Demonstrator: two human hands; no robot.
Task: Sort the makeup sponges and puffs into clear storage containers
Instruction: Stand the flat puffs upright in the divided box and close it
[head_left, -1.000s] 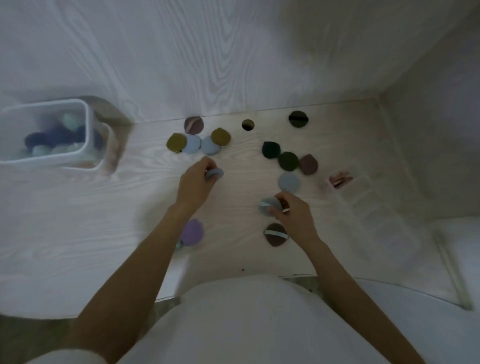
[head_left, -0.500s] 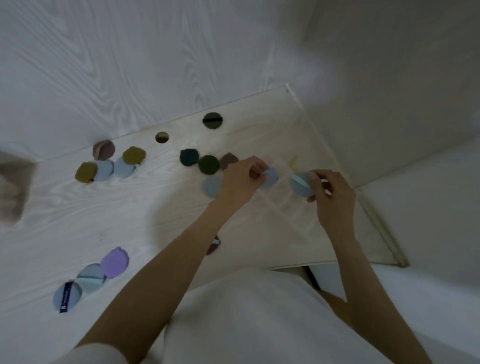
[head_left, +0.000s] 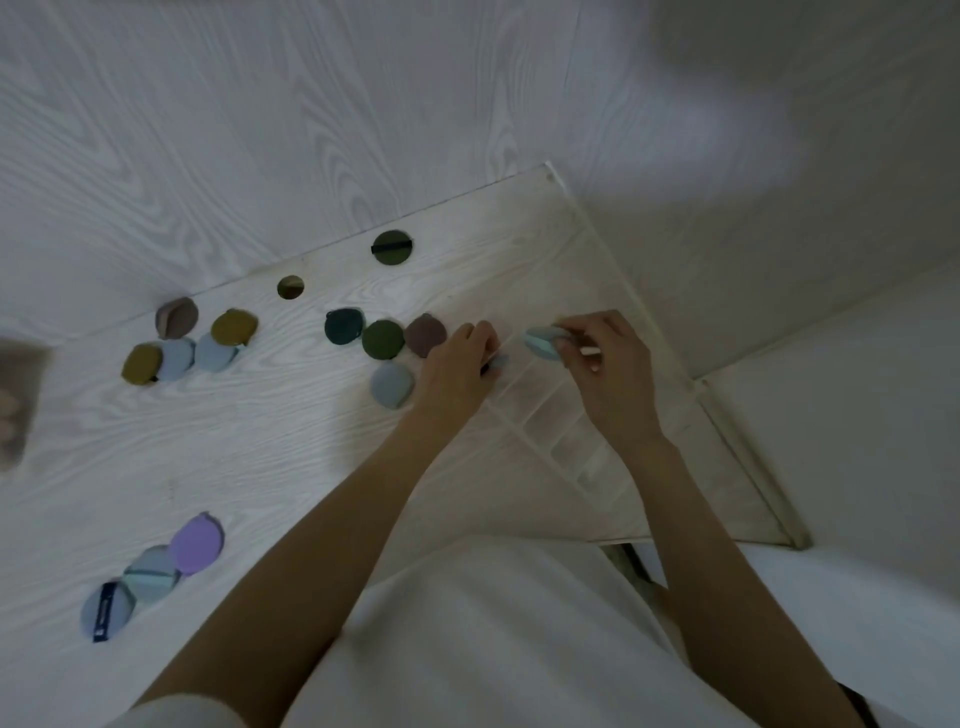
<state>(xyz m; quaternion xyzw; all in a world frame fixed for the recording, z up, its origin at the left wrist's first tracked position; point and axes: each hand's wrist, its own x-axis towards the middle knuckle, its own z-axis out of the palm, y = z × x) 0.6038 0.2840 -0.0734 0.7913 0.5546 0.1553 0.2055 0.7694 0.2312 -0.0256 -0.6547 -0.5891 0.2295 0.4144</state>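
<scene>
— What did each grip hold?
— The right hand (head_left: 608, 364) pinched a light blue puff (head_left: 540, 344); the left hand (head_left: 457, 364) pinched a small grey-blue puff (head_left: 500, 361).
— Where?
— Both were over the clear divided container (head_left: 561, 431) on the table (head_left: 260, 441).

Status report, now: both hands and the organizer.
Left hand shut on blue-grey puff. Right hand shut on light blue puff. Both over clear divided organizer. Nothing blocking.

Blurred container (head_left: 18, 400) cut off at left edge
</scene>
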